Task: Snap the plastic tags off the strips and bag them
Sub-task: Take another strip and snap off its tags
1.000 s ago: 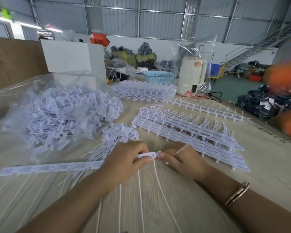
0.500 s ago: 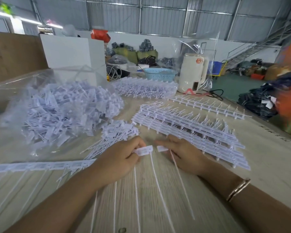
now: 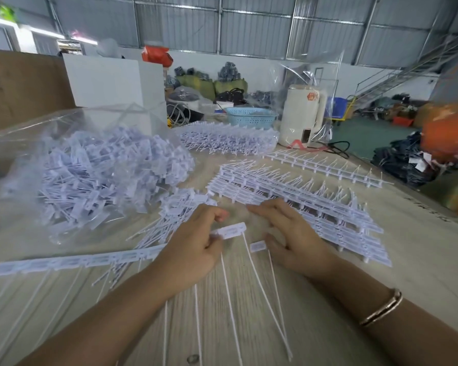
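Table: I see a pale wood-grain tabletop [image 3: 421,262].
Left side: a clear bag [image 3: 90,175] of loose tags lies there.
Near edge, left: one strip [image 3: 72,261] lies flat, its thin tails pointing at me.
Middle: a small pile of tags [image 3: 180,204], and one loose tag [image 3: 257,245].
Right of middle: stacked strips [image 3: 302,196].
Far edge: a blue basket [image 3: 250,118], a white kettle [image 3: 303,116].

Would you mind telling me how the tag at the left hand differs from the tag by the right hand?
The left hand pinches its tag, which is raised; the loose tag lies flat on the table beside the right hand, unheld. The held tag appears larger. Both are white with a long thin tail.
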`<state>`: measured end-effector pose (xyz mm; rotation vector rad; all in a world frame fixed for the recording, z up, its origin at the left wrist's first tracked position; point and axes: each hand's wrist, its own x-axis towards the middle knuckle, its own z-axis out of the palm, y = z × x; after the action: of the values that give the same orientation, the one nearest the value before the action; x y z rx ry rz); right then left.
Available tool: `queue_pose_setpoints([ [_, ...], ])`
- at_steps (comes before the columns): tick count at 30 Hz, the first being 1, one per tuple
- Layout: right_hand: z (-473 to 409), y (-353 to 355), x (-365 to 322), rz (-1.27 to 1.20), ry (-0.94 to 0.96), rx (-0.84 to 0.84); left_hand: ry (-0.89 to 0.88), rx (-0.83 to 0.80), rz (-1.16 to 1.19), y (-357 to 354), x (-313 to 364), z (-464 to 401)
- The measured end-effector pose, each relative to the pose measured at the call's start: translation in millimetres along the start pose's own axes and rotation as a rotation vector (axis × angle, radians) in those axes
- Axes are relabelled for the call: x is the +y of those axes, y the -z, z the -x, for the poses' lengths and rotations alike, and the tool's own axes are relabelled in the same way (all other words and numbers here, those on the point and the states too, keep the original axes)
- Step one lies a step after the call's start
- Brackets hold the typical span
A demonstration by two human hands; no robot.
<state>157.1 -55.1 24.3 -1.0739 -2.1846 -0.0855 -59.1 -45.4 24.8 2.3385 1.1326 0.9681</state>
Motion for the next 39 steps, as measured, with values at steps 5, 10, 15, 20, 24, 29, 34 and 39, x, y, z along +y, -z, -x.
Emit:
queue_pose_setpoints([
  [5,-7,-12,-11,0.354,0.244,0.156,0.013,-0.064,0.089,-3,3,-1],
  [10,-2,-5,-1,0.348,0.255,0.246,0.032,-0.136,-0.095,8,-9,-4],
  [15,-1,-7,-2,0.22,0.174,0.138,-0.039,-0.133,-0.05,8,-12,-5],
  [20,0,-12,-1,-0.167,-0.082,0.019,-0.111,-0.079,-0.082,4,-11,-5],
  [24,-2,-7,5,-0.537,-0.488,0.215,-0.114,-0.101,-0.125,2,-13,-3],
  [29,2,6,26,-0.226,-0.418,0.119,-0.032,-0.085,-0.116,5,-16,-1],
  [34,3,-7,23,0.139,-0.163,-0.174,-0.011,-0.106,-0.12,5,-14,-2],
  [39,7,-3,19,0.145,-0.12,-0.25,0.043,-0.108,-0.077,6,-13,-2],
])
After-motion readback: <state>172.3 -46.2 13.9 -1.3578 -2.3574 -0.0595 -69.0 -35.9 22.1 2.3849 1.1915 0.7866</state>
